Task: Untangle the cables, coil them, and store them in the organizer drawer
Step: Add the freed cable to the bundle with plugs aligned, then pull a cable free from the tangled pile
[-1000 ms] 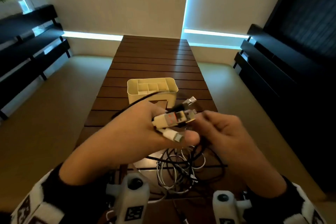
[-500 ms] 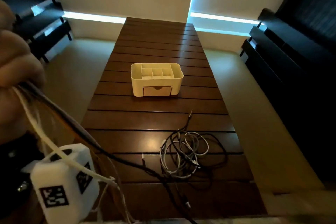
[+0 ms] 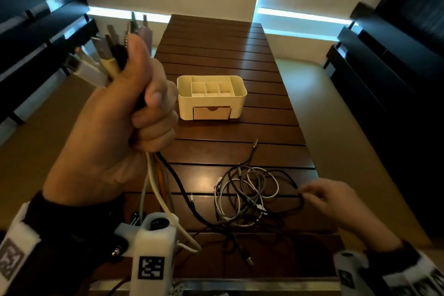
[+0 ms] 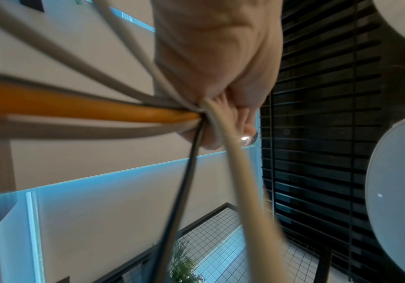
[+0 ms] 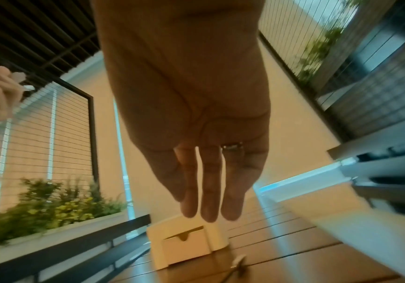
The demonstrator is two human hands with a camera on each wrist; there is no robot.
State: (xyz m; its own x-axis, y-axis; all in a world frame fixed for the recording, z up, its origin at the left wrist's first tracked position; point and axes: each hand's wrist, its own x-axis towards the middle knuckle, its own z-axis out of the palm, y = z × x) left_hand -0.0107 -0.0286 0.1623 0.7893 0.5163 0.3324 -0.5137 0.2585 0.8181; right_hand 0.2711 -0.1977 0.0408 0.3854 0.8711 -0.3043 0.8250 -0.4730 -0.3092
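Note:
My left hand (image 3: 134, 113) is raised over the table's left side and grips a bundle of cable ends, whose plugs (image 3: 105, 55) stick up out of the fist. White, orange and black cables (image 3: 158, 190) hang from it down to the tangle (image 3: 252, 194) on the table. In the left wrist view the fist (image 4: 220, 76) squeezes an orange cable (image 4: 75, 107) and a black one (image 4: 187, 172). My right hand (image 3: 306, 193) is low at the tangle's right edge, fingers (image 5: 206, 191) straight, by a black loop. The cream organizer (image 3: 211, 97) stands mid-table, its drawer (image 3: 211, 113) closed.
The slatted wooden table (image 3: 240, 50) runs away from me, with bare boards beyond the organizer. Dark benches (image 3: 384, 60) flank both sides. A loose plug (image 3: 255, 144) lies between tangle and organizer. A planter with greenery (image 5: 51, 210) shows in the right wrist view.
My left hand, which had swung far left close to the camera, now holds the plug bundle up in front. The right hand let go of the plugs and has come down to the tangle's right edge.

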